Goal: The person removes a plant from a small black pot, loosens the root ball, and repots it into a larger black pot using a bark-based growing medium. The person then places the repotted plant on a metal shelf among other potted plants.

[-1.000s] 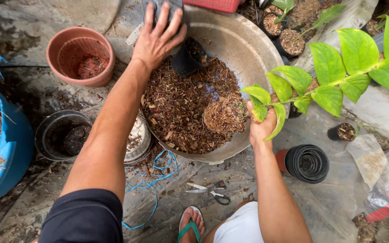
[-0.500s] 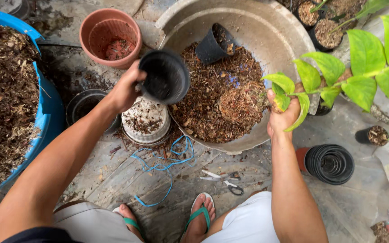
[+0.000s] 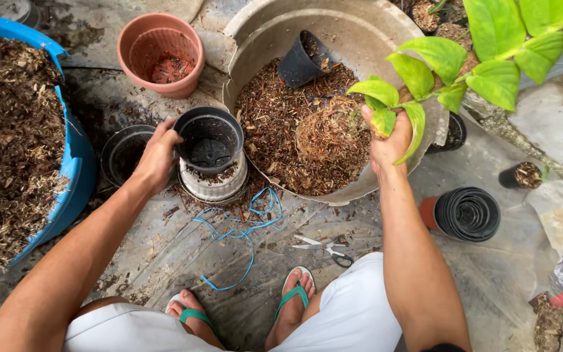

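Concrete floor | left hand point(image 3: 154, 160) grips black pot point(image 3: 210, 139) | right hand point(image 3: 389, 140) clutches plant point(image 3: 451, 62)

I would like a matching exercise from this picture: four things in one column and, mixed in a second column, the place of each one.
Things:
1. black pot
2. plant
3. scissors
4. terracotta pot

Places:
A. on the ground between the big basin and the feet
B. in the left hand, over a white pot
C. standing beside the blue tub
D. in the right hand, over the basin's bark mix

Pairs: 1-B, 2-D, 3-A, 4-C
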